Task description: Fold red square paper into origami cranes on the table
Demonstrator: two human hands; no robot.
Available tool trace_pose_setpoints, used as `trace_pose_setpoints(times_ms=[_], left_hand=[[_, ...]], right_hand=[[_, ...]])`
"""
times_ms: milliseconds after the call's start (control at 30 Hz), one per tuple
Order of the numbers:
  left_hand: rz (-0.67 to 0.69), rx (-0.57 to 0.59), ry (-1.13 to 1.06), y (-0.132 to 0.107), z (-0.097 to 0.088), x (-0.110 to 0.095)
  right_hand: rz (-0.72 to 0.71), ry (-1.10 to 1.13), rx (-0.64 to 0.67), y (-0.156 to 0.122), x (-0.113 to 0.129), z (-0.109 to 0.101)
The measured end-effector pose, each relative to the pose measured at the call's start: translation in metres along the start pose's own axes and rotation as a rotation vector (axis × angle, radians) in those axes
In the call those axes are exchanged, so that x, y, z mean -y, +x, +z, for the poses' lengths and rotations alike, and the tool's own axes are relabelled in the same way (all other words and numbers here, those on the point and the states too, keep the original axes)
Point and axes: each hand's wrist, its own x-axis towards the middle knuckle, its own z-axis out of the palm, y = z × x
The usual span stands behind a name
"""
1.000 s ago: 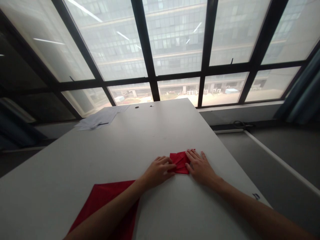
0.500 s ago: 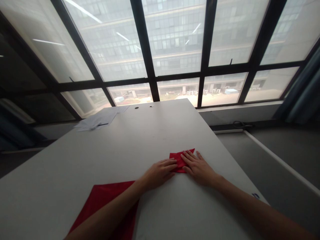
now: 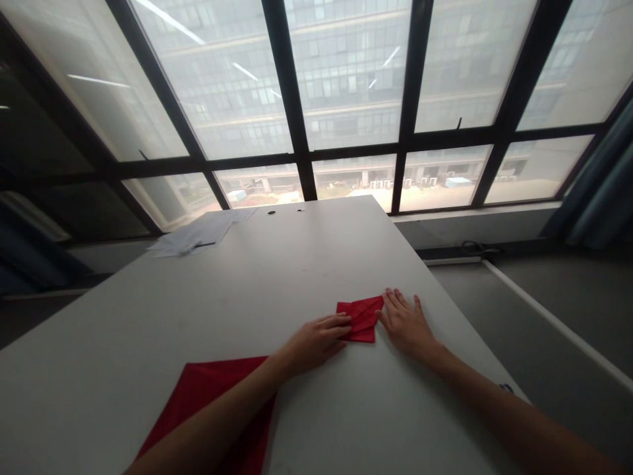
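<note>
A small folded piece of red paper (image 3: 362,318) lies on the white table (image 3: 277,277) between my two hands. My left hand (image 3: 316,340) rests flat with its fingertips pressing the paper's left edge, fingers stretched out. My right hand (image 3: 405,323) lies flat on the table just right of the paper, fingers spread and touching its right corner. Neither hand grips anything. A larger red sheet (image 3: 217,415) lies under my left forearm near the front edge.
Loose white papers (image 3: 198,234) lie at the table's far left corner, near two small dark holes (image 3: 284,212). Large dark-framed windows (image 3: 346,99) stand behind the table. The table's right edge drops to a grey floor (image 3: 568,297).
My right hand has slid off the folded red paper to its right side, uncovering more of it. My left hand has stayed on the left edge.
</note>
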Motion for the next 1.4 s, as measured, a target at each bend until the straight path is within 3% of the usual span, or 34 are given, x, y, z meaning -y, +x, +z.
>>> trace_pose_setpoints(times_ms=[233,400,567,1067,1233,1400], left_hand=[[-0.009,0.013,-0.004,0.0,0.0,0.001],[-0.002,-0.024,-0.002,0.0,0.004,0.004],[0.02,-0.053,0.039,0.0,0.007,0.007],[0.095,-0.036,0.175,-0.002,0.006,0.008],[0.077,-0.079,0.154,0.0,0.005,0.005],[-0.075,-0.219,0.031,0.0,0.006,0.001]], right_hand=[[0.117,0.059,-0.083,0.003,-0.004,-0.002],[-0.14,0.195,-0.166,0.0,0.006,-0.011],[-0.34,0.275,-0.115,-0.007,0.019,-0.017],[-0.472,0.272,0.036,-0.013,0.019,-0.025],[-0.48,0.272,0.011,-0.013,0.018,-0.022],[-0.477,0.33,-0.119,-0.009,0.015,-0.015]])
